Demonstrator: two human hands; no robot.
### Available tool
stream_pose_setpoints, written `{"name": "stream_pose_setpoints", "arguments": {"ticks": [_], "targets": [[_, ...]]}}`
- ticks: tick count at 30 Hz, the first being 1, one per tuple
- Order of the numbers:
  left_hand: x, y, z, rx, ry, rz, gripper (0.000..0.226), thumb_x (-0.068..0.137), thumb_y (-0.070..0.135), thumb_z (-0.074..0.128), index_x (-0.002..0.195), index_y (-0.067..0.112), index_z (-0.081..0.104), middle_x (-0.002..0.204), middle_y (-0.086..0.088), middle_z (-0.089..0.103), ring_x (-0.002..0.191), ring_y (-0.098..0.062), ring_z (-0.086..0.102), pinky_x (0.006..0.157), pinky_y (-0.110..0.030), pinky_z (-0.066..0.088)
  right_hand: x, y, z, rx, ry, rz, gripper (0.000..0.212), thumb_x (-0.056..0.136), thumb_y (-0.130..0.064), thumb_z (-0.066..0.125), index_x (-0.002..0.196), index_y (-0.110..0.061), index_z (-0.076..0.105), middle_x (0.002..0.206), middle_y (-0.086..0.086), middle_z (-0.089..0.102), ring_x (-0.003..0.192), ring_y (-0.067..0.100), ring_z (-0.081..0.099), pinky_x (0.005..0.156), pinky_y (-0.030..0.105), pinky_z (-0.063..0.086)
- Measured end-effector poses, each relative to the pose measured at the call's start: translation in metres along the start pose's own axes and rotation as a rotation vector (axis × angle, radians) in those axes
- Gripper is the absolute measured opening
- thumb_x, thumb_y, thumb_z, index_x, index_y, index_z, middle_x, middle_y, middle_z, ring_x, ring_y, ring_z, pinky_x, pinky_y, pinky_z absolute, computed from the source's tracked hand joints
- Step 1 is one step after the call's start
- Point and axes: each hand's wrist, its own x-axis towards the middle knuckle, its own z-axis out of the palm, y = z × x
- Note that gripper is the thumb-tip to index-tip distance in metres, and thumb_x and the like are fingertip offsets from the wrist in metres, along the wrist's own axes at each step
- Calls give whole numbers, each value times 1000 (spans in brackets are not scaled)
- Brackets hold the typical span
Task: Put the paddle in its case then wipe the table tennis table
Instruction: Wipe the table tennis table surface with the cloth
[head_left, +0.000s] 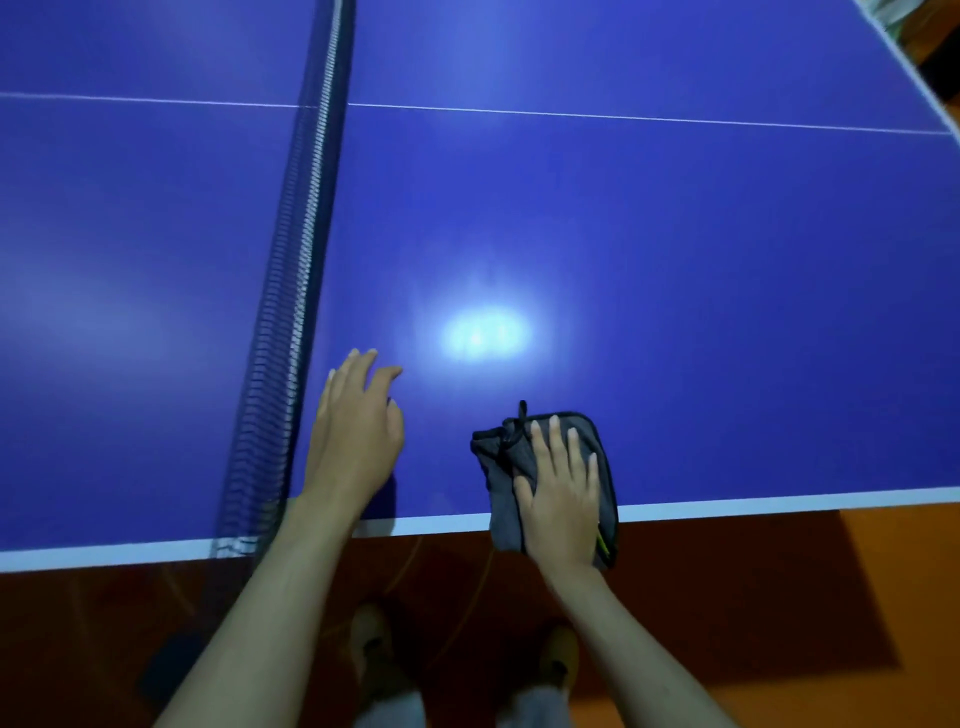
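Cloth (556, 467): grey, overhanging counter's (675, 260) near edge
Right hand (563, 491): fingers straight, pressing cloth
Left hand (356, 431): fingers relaxed, resting beside net (291, 291)

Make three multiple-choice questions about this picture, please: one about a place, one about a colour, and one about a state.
1. Where does the cloth lie?
A. At the near edge of the table, partly hanging over it
B. Draped over the net
C. On the floor

2. What colour is the table top?
A. Green
B. Blue
C. Red

3. How is the right hand placed?
A. Curled into an empty fist
B. Raised above the table
C. Flat on the cloth with straight fingers

Answers:
1. A: the cloth's lower part passes the white edge line.
2. B: the surface is blue with white lines.
3. C: the fingers lie straight on the cloth, while the left hand rests on the table beside the net.
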Motion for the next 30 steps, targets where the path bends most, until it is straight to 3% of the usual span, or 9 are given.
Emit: {"name": "stream_pose_setpoints", "arguments": {"ticks": [5, 13, 21, 30], "targets": [[8, -65, -40, 143, -39, -81, 50, 101, 15, 50, 150, 14, 45, 169, -18, 15, 159, -31, 1, 128, -46, -2, -7, -108, 22, -18, -7, -47, 82, 100, -45, 62, 167, -24, 19, 173, 3, 17, 160, 26, 17, 126, 50, 13], [-4, -127, -66, 75, -135, -17, 69, 98, 3, 53, 161, 15, 27, 172, -8, 5, 159, -23, -3, 129, -45, 1, -5, -234, 44, -5, -58, -140, 85, 100, -47, 60, 167, -25, 14, 174, 3, 11, 161, 25, 10, 129, 52, 19], [-8, -140, -69, 33, -102, 20, 72, 97, -5, 50, 162, 11, 22, 171, -7, 13, 159, -22, 2, 130, -41, 2, 23, -244, 48, 3, -46, -236, 79, 102, -44, 57, 167, -27, 16, 175, 0, 11, 161, 23, 8, 130, 50, 15], [-1, -107, -53, 35, -90, 92, 60, 99, 3, 50, 157, 10, 36, 166, -6, 30, 157, -21, 18, 130, -42, 6, 33, -219, 40, 53, -19, -197, 74, 101, -40, 57, 166, -27, 23, 173, -1, 18, 160, 21, 16, 130, 44, 14]]}}
